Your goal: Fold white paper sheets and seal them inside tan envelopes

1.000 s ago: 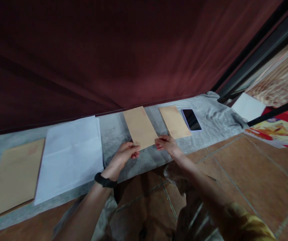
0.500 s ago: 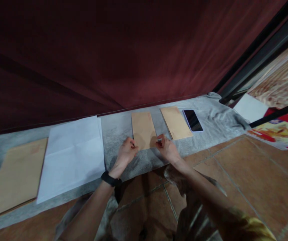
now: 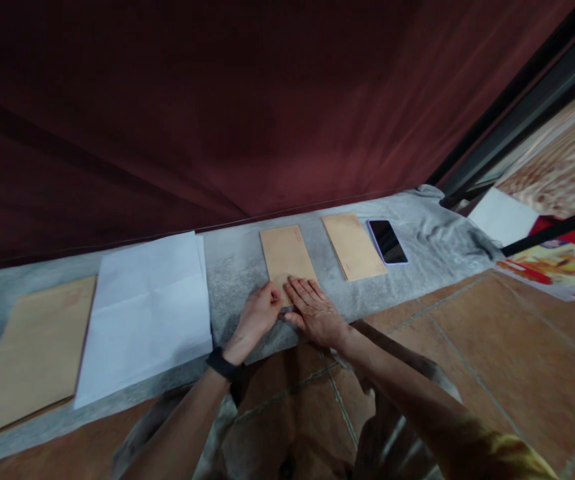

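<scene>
A brown paper envelope (image 3: 286, 252) with small red print at its far right corner lies on the grey cloth, directly in front of me. My left hand (image 3: 260, 308), with a dark band on its wrist, has its fingers curled in a pinch at the envelope's near left corner. Flat on the near end of the same envelope rests my right hand (image 3: 315, 310), fingers stretched out and pointing away from me. The near edge of the envelope is partly hidden beneath both hands. To the right is a second stack of brown envelopes (image 3: 355, 247).
A phone (image 3: 387, 241) lies right of the second envelopes. Large white paper sheets (image 3: 147, 313) and a bigger stack of brown envelopes (image 3: 37, 347) are at the left. A dark red curtain (image 3: 247, 120) hangs behind the grey cloth (image 3: 235, 267). Tiled floor (image 3: 467, 347) shows below.
My right hand has left the envelope's right edge and now lies flat across its near end. My left hand stays at the left corner, slightly nearer the right hand.
</scene>
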The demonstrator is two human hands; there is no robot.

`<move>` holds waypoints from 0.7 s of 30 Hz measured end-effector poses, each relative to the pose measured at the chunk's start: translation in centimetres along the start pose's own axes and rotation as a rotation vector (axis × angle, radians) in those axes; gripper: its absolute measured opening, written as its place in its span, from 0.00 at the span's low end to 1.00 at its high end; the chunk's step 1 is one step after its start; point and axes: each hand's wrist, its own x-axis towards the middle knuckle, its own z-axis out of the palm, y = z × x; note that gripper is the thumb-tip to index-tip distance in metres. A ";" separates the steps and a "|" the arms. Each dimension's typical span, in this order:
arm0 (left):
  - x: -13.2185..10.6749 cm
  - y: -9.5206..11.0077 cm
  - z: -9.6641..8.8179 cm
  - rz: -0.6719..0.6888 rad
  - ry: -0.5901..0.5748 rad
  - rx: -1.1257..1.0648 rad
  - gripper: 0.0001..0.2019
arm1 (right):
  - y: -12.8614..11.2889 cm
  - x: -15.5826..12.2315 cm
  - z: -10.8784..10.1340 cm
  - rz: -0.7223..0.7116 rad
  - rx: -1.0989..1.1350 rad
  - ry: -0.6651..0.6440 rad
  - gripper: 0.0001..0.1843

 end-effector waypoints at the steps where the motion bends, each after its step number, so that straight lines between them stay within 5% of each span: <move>1: -0.1 0.2 -0.1 0.015 -0.001 0.069 0.05 | 0.1 -0.1 0.0 -0.003 0.002 0.000 0.35; 7: -1.1 1.2 -0.1 0.011 0.030 0.402 0.06 | 1.2 0.3 -0.3 0.021 0.133 -0.007 0.29; 14: -1.6 0.7 2.7 0.415 0.050 0.370 0.12 | 2.2 1.1 -0.2 0.028 0.311 0.072 0.26; 21: -0.6 0.3 2.2 0.359 0.009 0.357 0.08 | 2.3 0.5 -0.2 0.093 0.156 0.042 0.31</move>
